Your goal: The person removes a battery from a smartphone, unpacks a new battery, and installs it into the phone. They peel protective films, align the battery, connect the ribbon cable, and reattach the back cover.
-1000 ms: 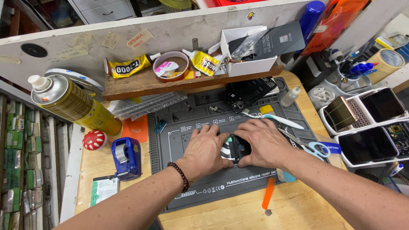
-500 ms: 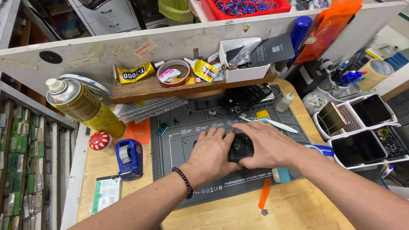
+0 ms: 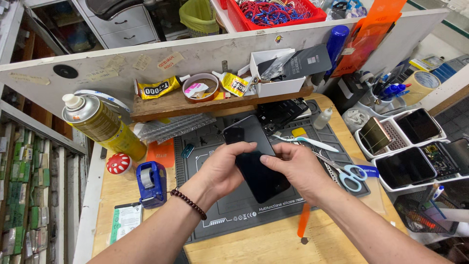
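Observation:
A black smartphone (image 3: 254, 156) is held tilted above the dark grey silicone work mat (image 3: 229, 215), its back with the camera block facing up. My left hand (image 3: 220, 171), with a bead bracelet on the wrist, grips its left edge. My right hand (image 3: 295, 168) grips its right edge, fingers pressing on the back near the middle. Both hands hover over the middle of the mat on the wooden bench.
On the mat lie a toothbrush (image 3: 305, 141), scissors (image 3: 344, 172) and an orange pry tool (image 3: 304, 220). A yellow spray can (image 3: 100, 124), blue tape dispenser (image 3: 151, 183) and red mushroom-shaped item (image 3: 118, 164) sit left. White trays with phones (image 3: 405, 151) stand right. A wooden shelf (image 3: 161, 105) holds glue tubes.
Both hands were pressing flat on a small black object on the mat; now they have lifted, holding the black phone up between them. The camera view has shifted down and closer.

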### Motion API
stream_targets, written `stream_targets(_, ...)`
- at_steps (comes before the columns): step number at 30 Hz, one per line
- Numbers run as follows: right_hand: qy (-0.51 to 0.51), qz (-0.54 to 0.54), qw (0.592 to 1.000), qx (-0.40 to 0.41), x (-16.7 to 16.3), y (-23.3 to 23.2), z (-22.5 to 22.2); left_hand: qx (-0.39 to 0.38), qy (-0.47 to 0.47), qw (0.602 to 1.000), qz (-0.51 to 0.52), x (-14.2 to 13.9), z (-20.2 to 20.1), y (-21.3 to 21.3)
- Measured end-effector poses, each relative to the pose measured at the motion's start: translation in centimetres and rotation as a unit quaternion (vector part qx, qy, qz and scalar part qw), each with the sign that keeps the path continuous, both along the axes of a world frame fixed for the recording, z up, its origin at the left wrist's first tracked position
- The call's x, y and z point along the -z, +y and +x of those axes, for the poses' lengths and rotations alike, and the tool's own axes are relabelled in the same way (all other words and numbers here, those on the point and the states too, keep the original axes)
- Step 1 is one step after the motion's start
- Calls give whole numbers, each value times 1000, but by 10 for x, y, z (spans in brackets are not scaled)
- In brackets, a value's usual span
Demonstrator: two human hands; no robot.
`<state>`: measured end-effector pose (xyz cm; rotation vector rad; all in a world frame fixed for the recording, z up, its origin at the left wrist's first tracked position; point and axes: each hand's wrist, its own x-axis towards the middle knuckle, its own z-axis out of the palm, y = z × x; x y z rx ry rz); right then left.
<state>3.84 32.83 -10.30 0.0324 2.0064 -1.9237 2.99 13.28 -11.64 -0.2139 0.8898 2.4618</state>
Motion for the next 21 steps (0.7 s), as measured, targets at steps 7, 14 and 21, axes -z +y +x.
stream_targets(7, 180, 365, 909, 94, -23, -48, 25, -90, -85, 989, -75, 9, 5, 13)
stream_targets(14, 201, 253, 946, 25, -44, -59, 23, -71, -61, 994, 48, 3, 1, 0)
stream_targets(21, 159, 231, 960, 25, -42, -69, 7, -56, -88, 990, 95, -9, 0, -4)
